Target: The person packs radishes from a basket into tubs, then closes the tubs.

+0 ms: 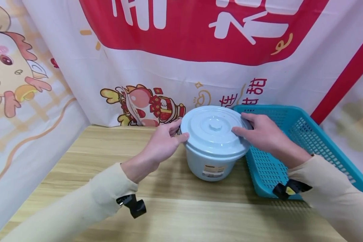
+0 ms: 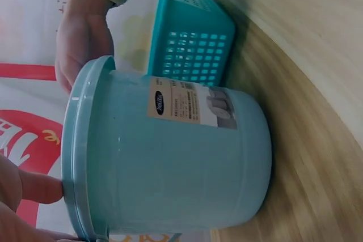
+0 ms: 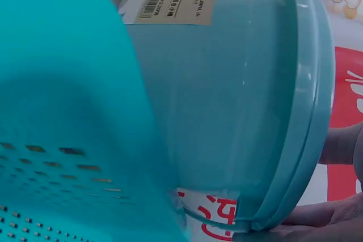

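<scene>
A light blue plastic bucket (image 1: 210, 164) with a paper label stands upright on the wooden table. Its round lid (image 1: 216, 126), with a small central knob, sits over the rim. My left hand (image 1: 163, 139) grips the lid's left edge, thumb on the upper side and fingers round the far side. On the opposite edge, my right hand (image 1: 261, 131) holds the lid, its thumb lying across the top. In the left wrist view the bucket (image 2: 181, 168) shows its label and base on the table. Part of the bucket (image 3: 221, 83) is hidden behind the basket in the right wrist view.
A teal perforated basket (image 1: 258, 181) stands close against the bucket's right side, beneath my right forearm. Behind is a printed red and white cloth (image 1: 169, 70); another patterned cloth hangs at left. Bare wooden table (image 1: 109, 148) extends left and in front.
</scene>
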Demonstrator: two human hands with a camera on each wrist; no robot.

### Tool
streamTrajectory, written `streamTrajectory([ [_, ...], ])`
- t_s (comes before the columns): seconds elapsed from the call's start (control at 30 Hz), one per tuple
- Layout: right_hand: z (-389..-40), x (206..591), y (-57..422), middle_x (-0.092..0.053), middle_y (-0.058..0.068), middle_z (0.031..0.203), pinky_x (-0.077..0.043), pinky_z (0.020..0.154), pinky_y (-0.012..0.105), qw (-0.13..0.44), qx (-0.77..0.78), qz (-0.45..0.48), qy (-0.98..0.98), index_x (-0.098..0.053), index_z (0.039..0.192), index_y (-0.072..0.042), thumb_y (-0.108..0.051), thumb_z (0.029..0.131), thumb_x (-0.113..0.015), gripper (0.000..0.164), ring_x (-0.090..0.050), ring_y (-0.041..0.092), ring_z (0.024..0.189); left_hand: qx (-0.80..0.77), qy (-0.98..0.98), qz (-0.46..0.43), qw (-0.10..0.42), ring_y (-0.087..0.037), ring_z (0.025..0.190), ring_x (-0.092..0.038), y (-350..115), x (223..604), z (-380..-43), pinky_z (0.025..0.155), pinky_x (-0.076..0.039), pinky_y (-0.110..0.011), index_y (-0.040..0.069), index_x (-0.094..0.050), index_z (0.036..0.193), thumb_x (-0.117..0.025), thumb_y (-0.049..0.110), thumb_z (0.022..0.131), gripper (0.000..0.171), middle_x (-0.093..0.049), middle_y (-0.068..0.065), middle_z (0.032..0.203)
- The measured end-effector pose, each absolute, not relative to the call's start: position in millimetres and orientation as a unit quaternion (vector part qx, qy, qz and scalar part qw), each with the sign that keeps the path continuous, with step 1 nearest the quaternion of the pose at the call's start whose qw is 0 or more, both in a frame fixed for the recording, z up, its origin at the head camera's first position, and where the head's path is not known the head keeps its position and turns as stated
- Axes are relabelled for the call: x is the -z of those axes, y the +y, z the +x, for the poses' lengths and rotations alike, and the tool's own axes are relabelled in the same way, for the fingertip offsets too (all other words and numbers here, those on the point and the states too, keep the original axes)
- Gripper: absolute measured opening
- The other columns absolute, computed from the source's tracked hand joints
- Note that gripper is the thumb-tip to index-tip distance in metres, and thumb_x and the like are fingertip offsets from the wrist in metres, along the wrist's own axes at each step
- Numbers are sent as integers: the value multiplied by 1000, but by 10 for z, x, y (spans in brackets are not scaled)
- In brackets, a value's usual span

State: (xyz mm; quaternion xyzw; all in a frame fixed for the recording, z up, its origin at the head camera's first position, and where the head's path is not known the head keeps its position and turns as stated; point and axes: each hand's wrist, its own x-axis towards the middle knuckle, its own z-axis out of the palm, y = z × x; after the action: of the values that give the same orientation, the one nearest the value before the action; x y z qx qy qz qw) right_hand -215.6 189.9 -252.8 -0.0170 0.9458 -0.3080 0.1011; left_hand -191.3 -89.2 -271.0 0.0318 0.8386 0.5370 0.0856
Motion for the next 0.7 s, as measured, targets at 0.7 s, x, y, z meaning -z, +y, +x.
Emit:
streamTrajectory([
  [0.7,-2228,2613,1991,-9,29,176,-18,118,86,9,146,-81,986,-6,172,-16,-78,89,-62,118,-11,59,158,-191,968,163,-19,-33,168,6,-1055,2779,-2011,130,-5,-74,26,-27,170,-52,74,96,91,-1,1,181],
])
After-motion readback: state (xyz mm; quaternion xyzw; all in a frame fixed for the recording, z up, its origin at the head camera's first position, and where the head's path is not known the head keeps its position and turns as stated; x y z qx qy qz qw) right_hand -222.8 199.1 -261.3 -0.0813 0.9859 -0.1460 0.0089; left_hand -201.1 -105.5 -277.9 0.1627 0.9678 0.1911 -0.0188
